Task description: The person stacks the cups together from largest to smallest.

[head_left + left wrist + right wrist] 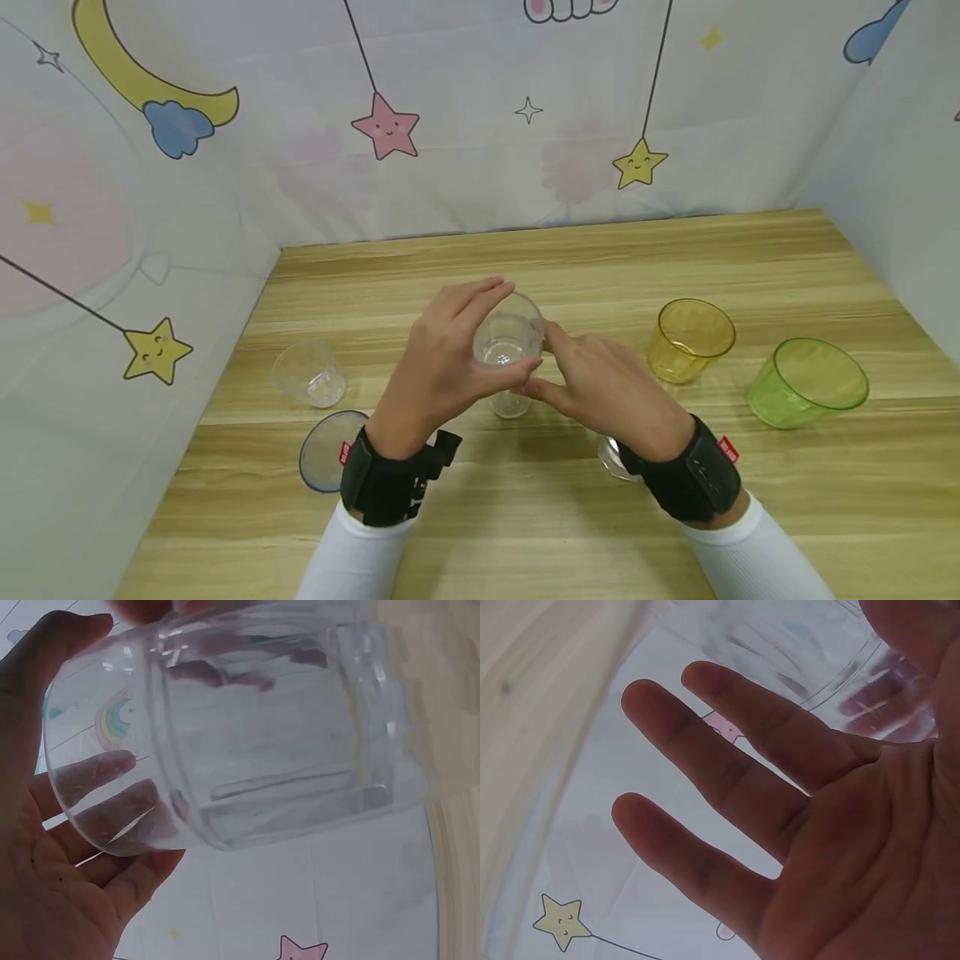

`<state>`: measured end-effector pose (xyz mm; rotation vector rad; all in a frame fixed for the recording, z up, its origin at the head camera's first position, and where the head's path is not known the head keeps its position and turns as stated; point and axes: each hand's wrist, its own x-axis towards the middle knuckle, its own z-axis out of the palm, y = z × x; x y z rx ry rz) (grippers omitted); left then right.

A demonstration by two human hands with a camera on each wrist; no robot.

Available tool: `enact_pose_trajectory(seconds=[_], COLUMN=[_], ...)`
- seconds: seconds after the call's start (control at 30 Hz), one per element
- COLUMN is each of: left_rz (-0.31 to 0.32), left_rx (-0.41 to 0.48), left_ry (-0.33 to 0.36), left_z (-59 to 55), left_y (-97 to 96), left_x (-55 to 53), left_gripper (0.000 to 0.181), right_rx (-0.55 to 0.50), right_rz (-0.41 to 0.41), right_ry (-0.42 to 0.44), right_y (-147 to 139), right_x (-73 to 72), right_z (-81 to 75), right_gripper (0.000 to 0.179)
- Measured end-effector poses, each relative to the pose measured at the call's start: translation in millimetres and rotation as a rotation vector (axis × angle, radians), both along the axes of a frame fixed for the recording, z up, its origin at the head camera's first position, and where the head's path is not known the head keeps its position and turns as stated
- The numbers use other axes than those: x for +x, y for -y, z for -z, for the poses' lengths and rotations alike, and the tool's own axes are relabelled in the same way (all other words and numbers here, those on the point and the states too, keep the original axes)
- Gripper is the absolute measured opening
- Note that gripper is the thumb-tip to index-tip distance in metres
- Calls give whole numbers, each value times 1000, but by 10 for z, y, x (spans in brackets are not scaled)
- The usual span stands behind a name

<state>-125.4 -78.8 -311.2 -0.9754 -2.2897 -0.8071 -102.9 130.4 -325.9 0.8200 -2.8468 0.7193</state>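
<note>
A clear drinking glass (pixel 512 329) is between both hands over the middle of the table. My left hand (pixel 450 346) grips it near the rim, thumb on the near side and fingers round the far side. In the left wrist view, the glass (pixel 262 742) shows a smooth rim band and a ribbed body. My right hand (pixel 603 379) pinches the glass from the right, lower down, with thumb and index finger. Its other fingers (pixel 727 776) spread out straight beside the glass in the right wrist view.
To the left, a clear glass (pixel 322 387) lies tilted near a blue-rimmed glass (pixel 321 458), partly behind the left wrist. A yellow glass (pixel 690 342) and a green glass (pixel 810 383) stand at right. Clear faceted glassware (pixel 613 458) shows under the right wrist. Printed cloth (pixel 465 183) walls the table.
</note>
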Motion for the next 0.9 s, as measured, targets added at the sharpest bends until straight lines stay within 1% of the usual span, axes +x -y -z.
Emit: enact_pose_trajectory(seconds=[0.1, 0.23, 0.47, 0.77, 0.9], left_rz=[-7, -16, -29, -31, -26], left_rx=[-25, -24, -28, -44, -42], left_ry=[10, 23, 63, 130, 142], left_z=[44, 49, 47, 94, 111], left_y=[-15, -14, -13, -18, -21], left_x=[-19, -18, -11, -18, -27], left_gripper=[71, 74, 76, 78, 79], right_rx=[-8, -8, -1, 19, 28], right_rz=[-9, -5, 1, 2, 10], right_ry=[-20, -26, -25, -25, -9], right_y=[-2, -4, -1, -4, -11], right_x=[1, -1, 5, 20, 24], right_z=[6, 12, 7, 1, -20], right_gripper=[65, 63, 63, 67, 68])
